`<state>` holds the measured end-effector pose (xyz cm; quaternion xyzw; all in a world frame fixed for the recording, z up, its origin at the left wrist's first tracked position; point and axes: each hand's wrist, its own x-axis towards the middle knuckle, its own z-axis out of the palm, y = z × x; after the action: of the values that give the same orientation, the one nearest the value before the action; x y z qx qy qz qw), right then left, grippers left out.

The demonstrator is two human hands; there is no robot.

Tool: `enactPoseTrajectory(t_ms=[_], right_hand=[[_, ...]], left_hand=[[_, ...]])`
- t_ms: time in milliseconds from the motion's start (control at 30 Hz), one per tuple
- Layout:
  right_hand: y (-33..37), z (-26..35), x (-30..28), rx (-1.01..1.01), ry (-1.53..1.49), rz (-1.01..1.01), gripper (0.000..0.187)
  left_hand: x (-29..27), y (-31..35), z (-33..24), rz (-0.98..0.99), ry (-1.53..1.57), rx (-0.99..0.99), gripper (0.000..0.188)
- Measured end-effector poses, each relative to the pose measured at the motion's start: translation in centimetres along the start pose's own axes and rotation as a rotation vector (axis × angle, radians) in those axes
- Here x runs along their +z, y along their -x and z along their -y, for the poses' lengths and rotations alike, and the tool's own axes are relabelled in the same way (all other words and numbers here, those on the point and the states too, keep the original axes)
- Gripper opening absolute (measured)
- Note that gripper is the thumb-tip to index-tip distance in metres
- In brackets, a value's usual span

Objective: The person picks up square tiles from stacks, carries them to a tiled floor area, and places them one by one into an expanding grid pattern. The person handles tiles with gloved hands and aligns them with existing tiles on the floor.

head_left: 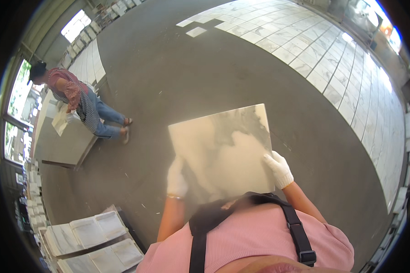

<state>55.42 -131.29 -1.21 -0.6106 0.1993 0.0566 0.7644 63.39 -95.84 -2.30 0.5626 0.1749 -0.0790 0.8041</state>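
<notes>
Between my two hands I carry a square stone tile (pixel 214 150), pale cream with grey marbling toward its upper right. My left hand (pixel 176 178), in a white knit glove, grips the tile's left edge; its fingers are partly hidden by the tile. On the right edge, my gloved right hand (pixel 279 169) has its thumb over the face, with the other fingers out of sight behind. The tile is held in front of my chest, above the grey floor (pixel 141 68).
Rows of white marbled tiles (pixel 323 68) cover the floor at right, with a lone tile (pixel 196 32) near their far end. A co-worker (pixel 79 100) bends over a table (pixel 61 143) at left. Stacked tiles (pixel 98 230) stand at lower left.
</notes>
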Motion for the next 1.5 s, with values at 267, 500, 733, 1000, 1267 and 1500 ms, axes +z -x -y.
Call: enactPoseTrajectory(t_ms=[267, 500, 733, 1000, 1267, 1500], right_hand=[[-23.3, 4.1, 3.1, -0.035, 0.203, 0.041, 0.032], [-37.3, 11.8, 7.8, -0.023, 0.056, -0.086, 0.034], [-50.3, 17.9, 12.6, -0.05, -0.097, -0.288, 0.029], [-76.0, 25.0, 15.4, -0.053, -0.018, -0.136, 0.023], [-97.5, 34.7, 20.7, 0.093, 0.092, 0.05, 0.028], [-116.8, 38.3, 26.4, 0.046, 0.102, -0.035, 0.025]], left_hand=[[4.1, -16.7, -2.9, -0.115, 0.152, 0.037, 0.048], [8.7, -37.4, -11.1, -0.017, 0.028, -0.049, 0.045], [14.9, -55.1, -17.7, 0.133, -0.102, -0.042, 0.045], [20.0, -75.4, -23.2, 0.038, -0.004, -0.039, 0.042], [21.8, -87.3, -26.3, -0.225, 0.035, -0.091, 0.045], [24.5, -109.0, -32.3, -0.059, -0.006, -0.059, 0.047]])
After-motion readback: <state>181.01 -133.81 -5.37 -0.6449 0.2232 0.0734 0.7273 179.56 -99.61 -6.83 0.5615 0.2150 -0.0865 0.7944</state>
